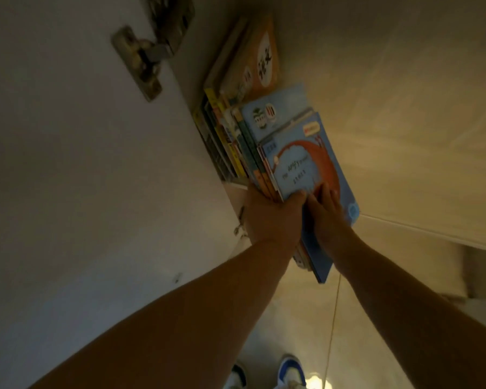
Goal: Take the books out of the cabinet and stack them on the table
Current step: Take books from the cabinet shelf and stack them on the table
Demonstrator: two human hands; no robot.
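A row of thin picture books (230,141) stands in the cabinet against its left wall, with an orange-covered book (261,63) furthest in. A bundle of books fronted by a blue book with an orange animal (300,164) sticks out past the cabinet's edge. My left hand (272,217) grips this bundle from the left, thumb on the blue cover. My right hand (326,209) lies on the blue cover with its fingers fairly straight.
The open white cabinet door (82,178) stands at the left with a metal hinge (141,60) near its top. The cabinet shelf (404,122) stretches to the right. Below are a light tiled floor (292,318) and my shoes (289,372).
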